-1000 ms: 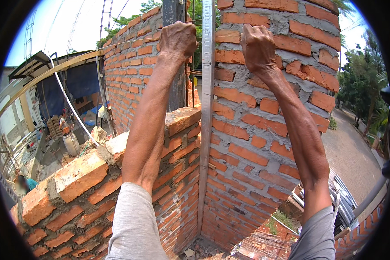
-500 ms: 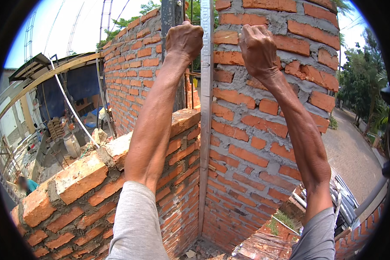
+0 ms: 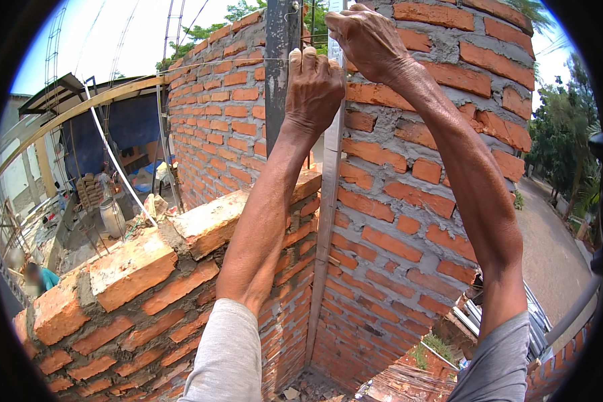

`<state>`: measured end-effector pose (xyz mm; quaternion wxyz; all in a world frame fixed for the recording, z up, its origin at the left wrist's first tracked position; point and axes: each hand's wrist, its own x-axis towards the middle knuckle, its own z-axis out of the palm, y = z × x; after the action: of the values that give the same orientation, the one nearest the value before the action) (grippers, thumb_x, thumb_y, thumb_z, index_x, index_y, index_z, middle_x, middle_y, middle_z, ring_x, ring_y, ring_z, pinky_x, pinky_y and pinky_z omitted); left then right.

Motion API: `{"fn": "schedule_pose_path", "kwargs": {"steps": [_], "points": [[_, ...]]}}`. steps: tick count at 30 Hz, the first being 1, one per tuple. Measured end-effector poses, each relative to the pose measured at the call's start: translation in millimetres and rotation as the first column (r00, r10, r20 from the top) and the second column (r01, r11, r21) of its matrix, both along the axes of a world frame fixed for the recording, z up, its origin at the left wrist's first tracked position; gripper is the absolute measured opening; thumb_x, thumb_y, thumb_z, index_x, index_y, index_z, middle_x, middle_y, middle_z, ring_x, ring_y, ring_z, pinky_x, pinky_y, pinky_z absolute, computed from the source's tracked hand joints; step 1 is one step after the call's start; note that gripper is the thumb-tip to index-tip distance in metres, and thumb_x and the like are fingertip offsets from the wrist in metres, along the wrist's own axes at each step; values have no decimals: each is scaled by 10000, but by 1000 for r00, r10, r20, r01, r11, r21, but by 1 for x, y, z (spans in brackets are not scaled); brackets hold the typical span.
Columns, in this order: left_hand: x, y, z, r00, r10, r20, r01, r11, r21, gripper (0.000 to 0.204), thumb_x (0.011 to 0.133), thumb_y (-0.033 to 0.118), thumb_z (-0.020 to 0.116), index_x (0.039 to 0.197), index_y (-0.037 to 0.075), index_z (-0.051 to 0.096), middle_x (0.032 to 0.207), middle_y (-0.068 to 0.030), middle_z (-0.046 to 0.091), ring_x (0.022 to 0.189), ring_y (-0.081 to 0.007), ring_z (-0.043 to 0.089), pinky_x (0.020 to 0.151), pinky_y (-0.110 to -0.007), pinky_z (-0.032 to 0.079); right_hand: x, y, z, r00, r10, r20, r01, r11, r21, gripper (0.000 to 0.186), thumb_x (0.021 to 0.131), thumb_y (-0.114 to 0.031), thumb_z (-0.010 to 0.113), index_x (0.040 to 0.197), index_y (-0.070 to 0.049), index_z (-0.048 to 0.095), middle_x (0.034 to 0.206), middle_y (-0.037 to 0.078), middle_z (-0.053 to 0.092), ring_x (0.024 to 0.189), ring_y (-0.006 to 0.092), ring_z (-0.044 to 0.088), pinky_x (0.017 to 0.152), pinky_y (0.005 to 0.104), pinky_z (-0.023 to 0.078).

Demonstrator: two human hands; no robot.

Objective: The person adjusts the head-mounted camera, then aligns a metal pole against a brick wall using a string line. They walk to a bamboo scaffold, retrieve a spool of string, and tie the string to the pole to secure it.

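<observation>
Both arms reach up and forward, in short grey sleeves. A thin string (image 3: 228, 62) runs along the brick wall on the left to my left hand (image 3: 315, 87), whose closed fingers pinch it beside a dark upright post (image 3: 279, 90). Higher and to the right, my right hand (image 3: 372, 43) is closed, its fingertips bent over the upper part of a pale, long, straight metal bar (image 3: 328, 181). What its fingers hold is hidden. The bar stands upright in the corner where a low brick wall (image 3: 134, 271) meets a taller brick wall (image 3: 402, 201).
Behind the low wall lie a building yard with a pale drum (image 3: 112, 220), stacked sacks and a leaning white pole (image 3: 110, 154). A person in a teal top (image 3: 45, 280) is at the far left. Metal pipes (image 3: 472, 315) lie at lower right, beside a paved road (image 3: 549, 234).
My right hand has moved left and up from the brick face to the metal bar. My left hand has shifted right and down, still pinching the string. The view has shifted slightly.
</observation>
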<state>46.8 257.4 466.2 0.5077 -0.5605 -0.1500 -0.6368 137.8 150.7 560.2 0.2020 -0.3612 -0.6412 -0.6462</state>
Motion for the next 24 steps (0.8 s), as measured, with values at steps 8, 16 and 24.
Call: {"fn": "schedule_pose_path", "kwargs": {"steps": [8,16,24], "points": [[19,33,-27,477,-563,675,869,188,-457,206,716,66,688,904,-17,705,702,-132,684,591,-249,646,591,-408,515,-23,10,17,974,111,-198,-149,970,-192,122,796,-22,542,855,37,631,729,237,620,693,369,635,606,459,493],[13,72,5,-329,-575,749,807,-583,-93,93,880,24,647,941,-32,692,752,-52,669,579,-88,575,472,-201,425,-27,66,51,959,226,-169,-262,937,-231,128,777,-165,611,804,-46,650,671,161,614,625,299,620,570,443,485],[15,75,8,-313,-589,745,732,-649,-206,186,945,122,612,1037,-34,654,915,-117,694,783,-176,667,691,-292,568,11,163,79,120,-270,-955,-718,-689,104,442,847,-546,510,769,-113,554,678,25,493,577,163,479,492,318,401]]}}
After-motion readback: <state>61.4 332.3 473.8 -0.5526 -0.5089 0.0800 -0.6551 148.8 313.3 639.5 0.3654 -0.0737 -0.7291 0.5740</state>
